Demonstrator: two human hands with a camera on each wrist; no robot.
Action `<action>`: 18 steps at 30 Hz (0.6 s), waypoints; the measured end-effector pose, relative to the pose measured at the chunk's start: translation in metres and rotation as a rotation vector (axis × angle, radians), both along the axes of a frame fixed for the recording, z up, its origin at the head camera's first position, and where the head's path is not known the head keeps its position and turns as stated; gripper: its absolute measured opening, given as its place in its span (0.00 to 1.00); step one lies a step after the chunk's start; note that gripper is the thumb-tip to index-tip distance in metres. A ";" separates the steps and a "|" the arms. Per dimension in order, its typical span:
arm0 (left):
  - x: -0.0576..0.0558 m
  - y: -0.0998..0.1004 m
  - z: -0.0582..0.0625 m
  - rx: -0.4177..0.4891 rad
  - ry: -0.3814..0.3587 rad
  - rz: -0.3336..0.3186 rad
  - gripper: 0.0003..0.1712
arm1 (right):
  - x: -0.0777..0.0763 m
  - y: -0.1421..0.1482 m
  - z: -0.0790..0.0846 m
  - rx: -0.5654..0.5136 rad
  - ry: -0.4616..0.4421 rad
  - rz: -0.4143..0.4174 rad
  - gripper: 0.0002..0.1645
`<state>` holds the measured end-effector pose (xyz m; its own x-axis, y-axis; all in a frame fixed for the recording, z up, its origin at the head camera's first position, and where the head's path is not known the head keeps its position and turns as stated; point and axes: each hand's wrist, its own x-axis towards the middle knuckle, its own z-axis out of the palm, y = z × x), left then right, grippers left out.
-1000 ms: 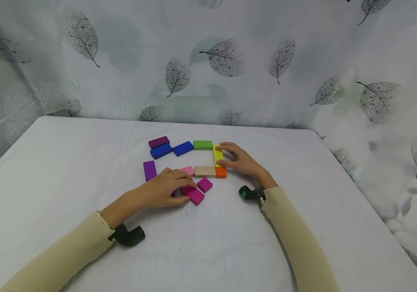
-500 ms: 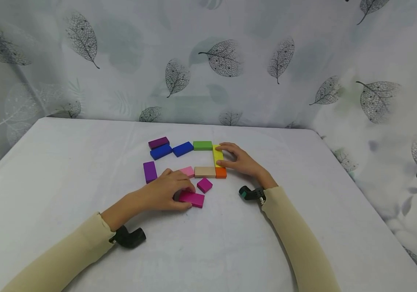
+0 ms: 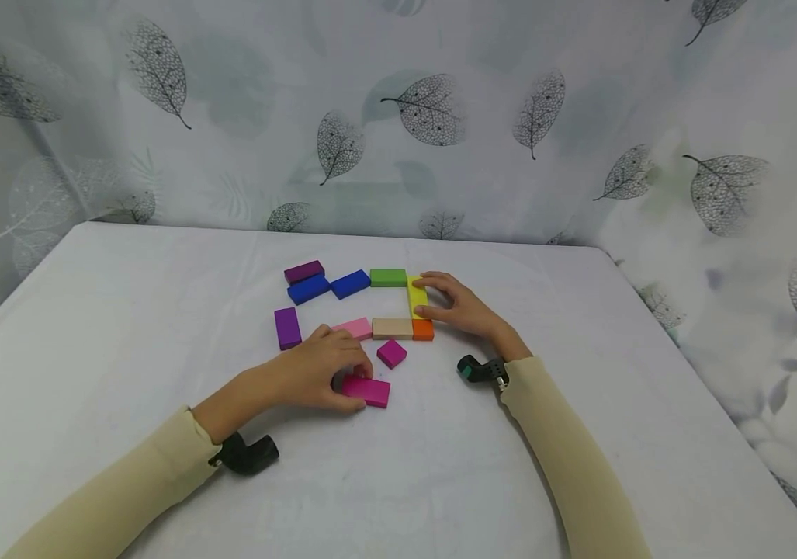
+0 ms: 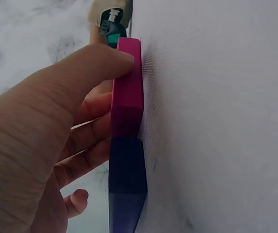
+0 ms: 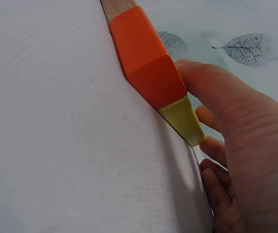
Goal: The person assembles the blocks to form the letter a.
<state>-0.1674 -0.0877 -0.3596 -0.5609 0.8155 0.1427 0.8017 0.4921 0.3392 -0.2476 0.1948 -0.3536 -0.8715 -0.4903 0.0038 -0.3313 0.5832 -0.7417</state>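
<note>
Low on the white table, my left hand [image 3: 317,369] pinches a magenta block [image 3: 369,391] between thumb and fingers. The left wrist view shows the thumb on one long side of it and a dark blue-looking block [image 4: 127,170] against its end; in the head view my hand mostly covers that dark block. My right hand [image 3: 464,308] holds a yellow block [image 3: 416,299], index finger near its far end and thumb near its close end. An orange block [image 3: 422,330] adjoins the yellow one. A short magenta block [image 3: 391,354] lies apart, between the hands.
A tan block [image 3: 393,329] and a pink block [image 3: 355,328] continue the row left of the orange one. Behind stand a green block [image 3: 387,278], two blue blocks [image 3: 351,284] and a dark purple block [image 3: 303,271]. A purple block [image 3: 287,328] lies left.
The magenta block in my left hand has turned from slanted to nearly level and shifted slightly toward me. The right hand and the other visible blocks have stayed put.
</note>
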 end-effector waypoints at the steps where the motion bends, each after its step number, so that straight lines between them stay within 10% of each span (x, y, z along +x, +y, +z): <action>1: 0.000 0.000 0.000 -0.001 -0.004 -0.001 0.20 | 0.000 0.000 0.000 0.000 -0.001 0.000 0.33; 18: 0.006 -0.003 0.002 -0.011 -0.030 0.004 0.26 | 0.000 0.000 0.000 0.003 -0.010 -0.008 0.33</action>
